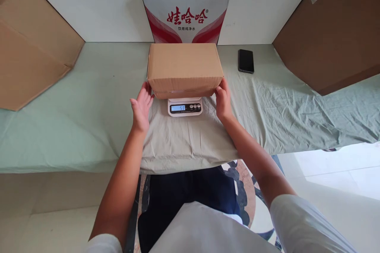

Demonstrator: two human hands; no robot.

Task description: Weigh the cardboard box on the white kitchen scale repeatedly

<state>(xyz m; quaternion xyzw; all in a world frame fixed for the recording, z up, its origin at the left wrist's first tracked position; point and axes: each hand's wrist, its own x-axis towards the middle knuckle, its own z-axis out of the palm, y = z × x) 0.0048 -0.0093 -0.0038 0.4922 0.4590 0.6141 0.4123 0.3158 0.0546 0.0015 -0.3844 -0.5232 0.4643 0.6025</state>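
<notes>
A closed brown cardboard box (184, 61) rests on a small white kitchen scale (185, 114); the box hides most of the weighing plate. The lit display on the scale's front appears to read 53, with round buttons to its right. My left hand (141, 108) is at the box's front left corner, fingers stretched and thumb spread away, with its fingertips against or very near the side. At the opposite front corner, my right hand (223, 101) has its fingers along the box's right side and its thumb bent at the front edge.
A black phone (246, 61) lies on the green cloth (103, 126) right of the box. Behind stands a white and red carton (187, 2) against white panels (255, 12). Large cardboard pieces flank the table at left (32, 43) and right (335, 35).
</notes>
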